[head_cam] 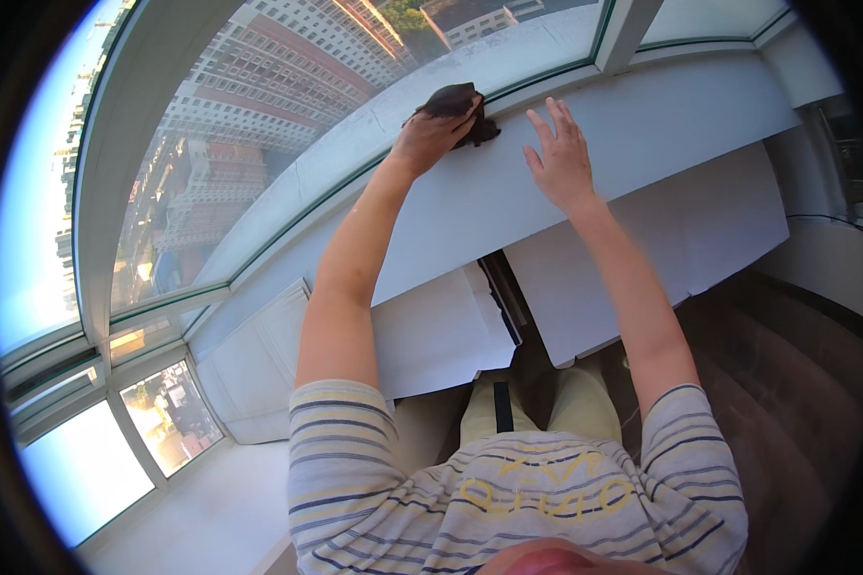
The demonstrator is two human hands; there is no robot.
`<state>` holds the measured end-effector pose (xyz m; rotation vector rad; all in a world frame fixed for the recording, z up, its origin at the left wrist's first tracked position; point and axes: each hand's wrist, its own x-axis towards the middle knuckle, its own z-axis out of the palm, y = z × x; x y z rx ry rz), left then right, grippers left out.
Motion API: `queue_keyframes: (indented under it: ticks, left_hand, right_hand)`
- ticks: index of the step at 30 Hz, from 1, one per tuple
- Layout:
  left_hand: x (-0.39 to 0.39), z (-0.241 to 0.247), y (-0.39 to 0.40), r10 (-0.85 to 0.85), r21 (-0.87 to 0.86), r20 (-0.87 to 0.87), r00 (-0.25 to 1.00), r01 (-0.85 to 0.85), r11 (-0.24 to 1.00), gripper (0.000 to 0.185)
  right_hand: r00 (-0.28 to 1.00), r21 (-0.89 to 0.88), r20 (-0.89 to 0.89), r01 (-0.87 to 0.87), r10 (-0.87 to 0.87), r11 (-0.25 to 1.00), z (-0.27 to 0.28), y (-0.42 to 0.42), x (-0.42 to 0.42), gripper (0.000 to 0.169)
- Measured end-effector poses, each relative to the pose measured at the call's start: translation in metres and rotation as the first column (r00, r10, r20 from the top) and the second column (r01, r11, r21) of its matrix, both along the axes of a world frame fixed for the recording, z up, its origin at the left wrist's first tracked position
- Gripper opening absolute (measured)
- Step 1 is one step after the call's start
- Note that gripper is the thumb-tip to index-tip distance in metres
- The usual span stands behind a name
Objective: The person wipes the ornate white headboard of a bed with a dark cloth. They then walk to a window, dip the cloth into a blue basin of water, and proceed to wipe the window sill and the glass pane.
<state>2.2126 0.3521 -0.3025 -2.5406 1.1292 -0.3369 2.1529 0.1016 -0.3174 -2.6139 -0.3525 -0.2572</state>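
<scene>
My left hand (437, 136) grips a bunched dark brown cloth (451, 102) against the lower part of the window glass (316, 136). A loose end of the cloth hangs over the window frame towards the white sill (467, 194). To the right, my right hand (562, 157) is held over the sill with its fingers spread and nothing in it. Whether its fingertips touch the sill, I cannot tell.
Below the sill are two white panels (439, 334) with a dark gap between them. A white board (255, 359) leans at the left. Window posts (615, 36) divide the glass. Dark flooring (762, 402) lies at the right, and a thin cable (827, 218) runs along the wall.
</scene>
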Motion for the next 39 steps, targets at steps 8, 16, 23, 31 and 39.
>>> queue_keyframes:
  ticks: [8,16,23,31,39]
  left_hand:
    - [0.048,0.102,-0.072,-0.078,-0.317,0.246,0.966,0.156,0.936,0.054]
    - [0.074,-0.003,-0.185,-0.054,-0.275,0.125,0.991,0.087,0.957,0.052]
    - [-0.011,-0.051,-0.057,0.172,-0.294,0.047,0.984,-0.151,0.944,0.046]
    - [-0.072,-0.075,0.026,0.547,-0.282,0.184,0.817,-0.489,0.825,0.049]
    - [0.039,-0.073,-0.189,0.219,-0.424,0.066,0.974,-0.172,0.889,0.049]
  right_hand:
    - [0.965,-0.194,-0.223,0.093,-0.136,0.977,-0.044,-0.070,-0.011,0.060]
    - [0.939,-0.279,-0.253,0.160,-0.233,0.947,-0.060,-0.105,0.010,0.064]
    - [0.904,-0.347,-0.365,0.091,-0.224,0.933,-0.052,-0.114,0.008,0.069]
    - [0.896,-0.388,-0.395,0.037,-0.203,0.921,-0.035,-0.107,0.015,0.073]
    - [0.919,-0.384,-0.359,0.013,-0.162,0.923,-0.032,-0.112,0.011,0.071]
